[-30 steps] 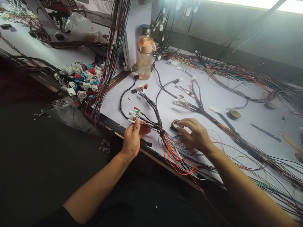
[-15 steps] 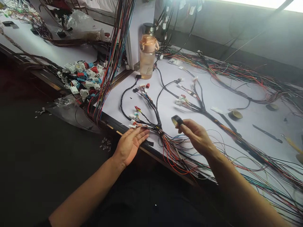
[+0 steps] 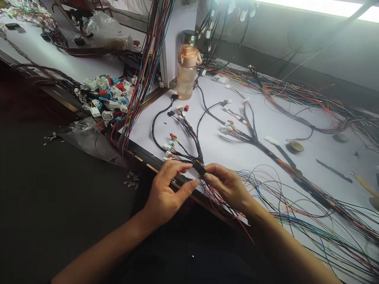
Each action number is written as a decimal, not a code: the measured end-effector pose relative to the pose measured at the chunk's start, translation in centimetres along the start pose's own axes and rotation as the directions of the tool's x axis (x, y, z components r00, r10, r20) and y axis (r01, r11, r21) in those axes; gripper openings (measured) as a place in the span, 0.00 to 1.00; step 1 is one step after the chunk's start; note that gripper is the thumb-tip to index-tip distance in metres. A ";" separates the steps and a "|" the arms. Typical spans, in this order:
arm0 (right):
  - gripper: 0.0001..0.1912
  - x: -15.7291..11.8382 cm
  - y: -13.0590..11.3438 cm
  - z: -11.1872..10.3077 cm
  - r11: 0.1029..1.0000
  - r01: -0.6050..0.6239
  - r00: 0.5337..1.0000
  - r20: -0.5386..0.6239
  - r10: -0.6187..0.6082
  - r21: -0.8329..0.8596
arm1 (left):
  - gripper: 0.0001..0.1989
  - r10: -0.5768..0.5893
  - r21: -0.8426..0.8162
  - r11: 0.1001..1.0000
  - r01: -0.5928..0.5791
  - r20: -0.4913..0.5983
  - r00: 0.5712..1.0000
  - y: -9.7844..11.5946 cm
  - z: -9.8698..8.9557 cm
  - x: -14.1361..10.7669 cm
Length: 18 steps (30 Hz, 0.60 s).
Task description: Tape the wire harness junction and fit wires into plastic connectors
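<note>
A small roll of black tape [image 3: 199,167] is pinched between the thumb and fingers of my right hand [image 3: 227,185]. Just left of it, my left hand [image 3: 168,187] has its thumb and fingers apart, the fingertips close to the roll. Whether they touch it I cannot tell. Both hands are over the near edge of the white table, at the trunk of a black-wrapped wire harness [image 3: 199,152]. Its branches fan out toward the bottle and end in white, black and red connectors [image 3: 167,147]. The harness's junction is partly hidden behind the roll and my hands.
A bottle with an orange lid [image 3: 186,73] stands at the back. Hanging wires [image 3: 149,67] and piled connectors [image 3: 111,94] are at the left. A second harness [image 3: 266,152], a tape roll [image 3: 295,147] and a dark blade-like tool [image 3: 334,170] lie right.
My right hand has brought the tape roll left and down to the harness. My left hand has lifted from under the branches and turned, thumb apart. Loose wires beside the hands have shifted.
</note>
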State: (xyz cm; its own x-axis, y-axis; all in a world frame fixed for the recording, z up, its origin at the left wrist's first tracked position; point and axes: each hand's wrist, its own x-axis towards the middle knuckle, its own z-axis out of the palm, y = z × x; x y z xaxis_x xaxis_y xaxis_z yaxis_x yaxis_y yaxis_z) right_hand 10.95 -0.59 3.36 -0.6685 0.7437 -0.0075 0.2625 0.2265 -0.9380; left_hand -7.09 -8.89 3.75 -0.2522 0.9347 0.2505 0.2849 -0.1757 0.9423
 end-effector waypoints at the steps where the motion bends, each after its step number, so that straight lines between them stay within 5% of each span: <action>1: 0.10 -0.2 -0.3 0.4 0.994 0.051 0.998 -0.017 -0.053 -0.098 | 0.13 0.085 0.061 0.994 -0.086 0.015 0.996 0.1 0.2 0.0; 6: 0.05 -1.6 -0.8 2.1 0.900 0.207 0.960 -0.096 -0.261 -0.384 | 0.02 0.179 0.139 0.974 -0.179 0.007 0.984 -0.2 0.9 -1.1; 13: 0.06 -2.4 -1.2 2.7 0.894 0.254 0.960 -0.016 -0.280 -0.370 | 0.03 0.159 0.174 0.971 -0.163 0.035 0.987 -0.8 0.3 -2.3; 18: 0.06 -2.8 -1.1 2.7 0.852 0.253 0.962 0.024 -0.273 -0.457 | 0.03 0.249 0.210 0.945 -0.251 0.038 0.968 -0.5 -0.4 -2.4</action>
State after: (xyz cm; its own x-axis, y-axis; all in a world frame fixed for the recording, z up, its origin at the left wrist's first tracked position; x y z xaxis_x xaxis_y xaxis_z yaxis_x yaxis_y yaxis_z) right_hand 10.68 -4.59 3.49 -0.7313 0.6383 0.2403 0.3728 0.6692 -0.6428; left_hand -7.02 -11.17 2.77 -0.1381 0.8726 0.4685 0.5271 -0.3357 0.7807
